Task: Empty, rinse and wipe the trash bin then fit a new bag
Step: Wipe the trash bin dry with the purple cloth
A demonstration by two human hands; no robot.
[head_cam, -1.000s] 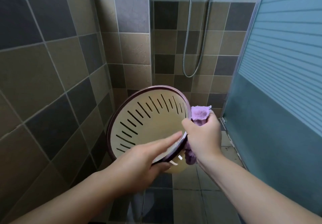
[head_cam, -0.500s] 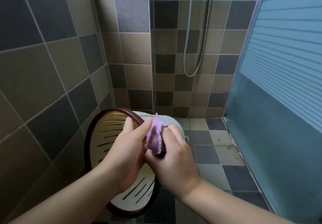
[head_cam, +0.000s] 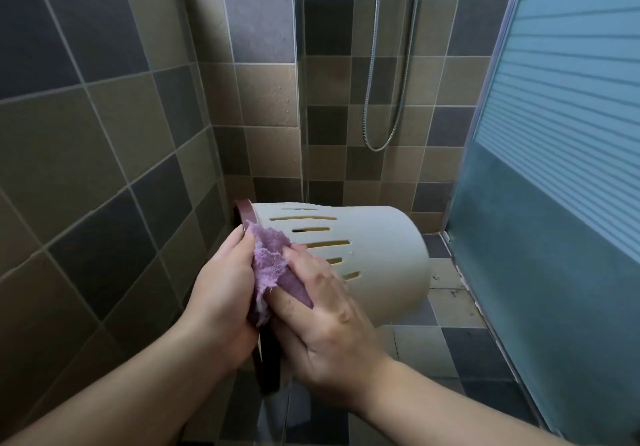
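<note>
Wiping stage, by the look of it: bin point(head_cam: 377, 255) held off the floor on its side, long axis running from the dark rim by the left hand point(head_cam: 221, 293) out to the base. Right hand point(head_cam: 322, 310), fingers curled, pressing purple cloth point(head_cam: 273, 265) onto the slotted wall just beside that rim; left hand gripping the rim.
</note>
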